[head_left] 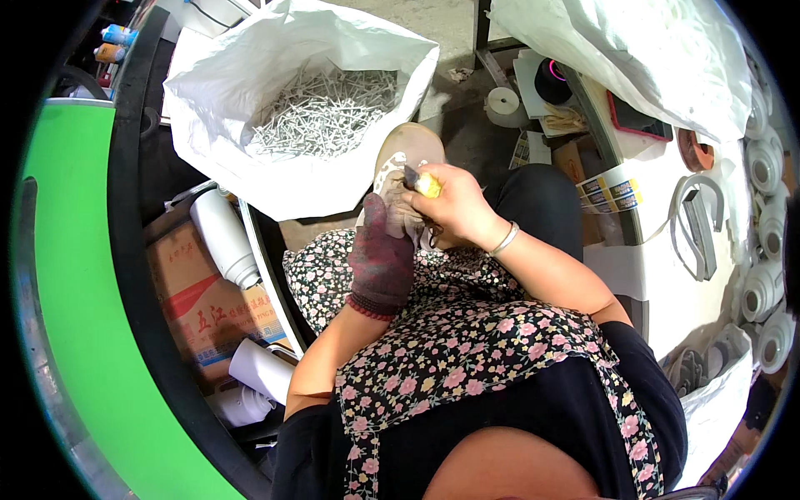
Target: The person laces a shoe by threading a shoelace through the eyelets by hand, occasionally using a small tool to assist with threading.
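Note:
My left hand [382, 258] wears a dark maroon knit glove with worn, greyish fingers. Those fingers are curled together in front of my lap, and anything between them is hidden. Close against them, my bare right hand [457, 204] is closed around a small yellow-handled tool [428, 185] with a dark end pointing toward the glove. The tool's exact kind does not show. Just beyond both hands is the toe of a beige shoe [410, 143]. A large open white sack [221, 158], holding a heap of thin greyish pin-like pieces [325, 117], stands ahead and to the left.
At left runs a green panel [71, 275] with a black edge. Beside it lie a cardboard box [208, 292] and grey-white cylinders [223, 237]. On the right, a white table [621, 267] bears a phone [640, 115] and a grey curved part [698, 225]; another white sack [642, 50] sits behind.

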Demonstrator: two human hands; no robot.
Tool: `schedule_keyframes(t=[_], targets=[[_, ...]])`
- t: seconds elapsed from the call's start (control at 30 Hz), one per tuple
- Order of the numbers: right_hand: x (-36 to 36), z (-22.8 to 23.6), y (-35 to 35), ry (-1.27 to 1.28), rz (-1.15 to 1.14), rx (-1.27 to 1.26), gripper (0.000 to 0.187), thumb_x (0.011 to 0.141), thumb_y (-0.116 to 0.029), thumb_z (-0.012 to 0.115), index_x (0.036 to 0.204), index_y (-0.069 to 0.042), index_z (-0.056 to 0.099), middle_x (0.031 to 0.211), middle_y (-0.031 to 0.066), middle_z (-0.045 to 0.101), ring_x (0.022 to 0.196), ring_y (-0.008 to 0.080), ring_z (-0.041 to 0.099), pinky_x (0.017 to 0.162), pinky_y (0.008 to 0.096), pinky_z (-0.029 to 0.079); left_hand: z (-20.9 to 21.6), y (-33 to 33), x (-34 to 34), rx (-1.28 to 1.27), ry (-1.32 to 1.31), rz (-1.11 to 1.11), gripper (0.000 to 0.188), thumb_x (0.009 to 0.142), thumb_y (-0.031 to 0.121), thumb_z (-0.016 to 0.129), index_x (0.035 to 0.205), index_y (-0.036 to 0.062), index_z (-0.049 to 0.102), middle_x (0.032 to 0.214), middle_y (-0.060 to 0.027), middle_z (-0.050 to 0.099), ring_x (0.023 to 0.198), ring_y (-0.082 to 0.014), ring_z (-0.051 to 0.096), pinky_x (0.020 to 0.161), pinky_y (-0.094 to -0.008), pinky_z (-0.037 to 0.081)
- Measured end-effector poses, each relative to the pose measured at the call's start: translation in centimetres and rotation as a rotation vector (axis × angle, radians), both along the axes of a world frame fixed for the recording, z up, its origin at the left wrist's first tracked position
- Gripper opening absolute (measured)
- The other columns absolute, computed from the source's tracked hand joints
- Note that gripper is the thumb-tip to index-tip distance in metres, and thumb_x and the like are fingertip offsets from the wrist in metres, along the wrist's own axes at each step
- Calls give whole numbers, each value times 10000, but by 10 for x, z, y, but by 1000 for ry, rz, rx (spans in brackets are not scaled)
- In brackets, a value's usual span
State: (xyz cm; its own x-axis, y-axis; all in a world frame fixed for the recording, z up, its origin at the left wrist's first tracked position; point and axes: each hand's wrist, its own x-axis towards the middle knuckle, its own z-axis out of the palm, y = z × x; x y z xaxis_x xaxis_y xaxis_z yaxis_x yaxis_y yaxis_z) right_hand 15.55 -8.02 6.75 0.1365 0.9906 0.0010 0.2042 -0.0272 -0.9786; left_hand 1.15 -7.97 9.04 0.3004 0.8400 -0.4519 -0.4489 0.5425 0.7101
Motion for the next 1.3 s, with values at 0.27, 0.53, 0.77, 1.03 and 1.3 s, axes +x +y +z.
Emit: schedule_keyframes(t=[0.27,0.53,0.77,1.03,1.3], targets=[[36,0,-14,873,445,-125,133,779,-30,655,715,-60,543,788,11,544,647,110,509,591,235,439,10,24,-31,33,63,-25,487,1010,366,380,1329,1,428,1283,-132,544,1151,-267,540,980,-356,437],[51,26,-3,750,-22,-136,94,841,-62,649,857,-60,556,800,22,614,702,103,591,613,235,489,1,29,-35,536,437,-265,576,995,464,362,1387,43,389,1368,-137,475,1226,-290,480,1050,-417,382],[-14,8,12,100,118,-96,212,769,-112,728,925,-13,624,722,17,613,649,137,591,583,278,477,0,23,-18,-219,-527,-70,601,979,516,357,1381,72,407,1328,-112,506,1190,-283,490,1042,-416,369],[5,25,9,641,242,-253,125,786,-46,684,896,-20,630,743,22,622,662,98,580,603,255,482,9,30,-38,240,-84,-296,590,989,512,310,1397,93,386,1392,-112,453,1262,-277,431,1092,-438,290],[-8,22,22,541,394,-281,139,814,-138,655,878,-41,580,694,16,541,528,120,516,473,270,468,9,28,-26,-177,-530,-34,527,1013,417,340,1391,52,375,1387,-100,458,1243,-274,453,1079,-414,327]])
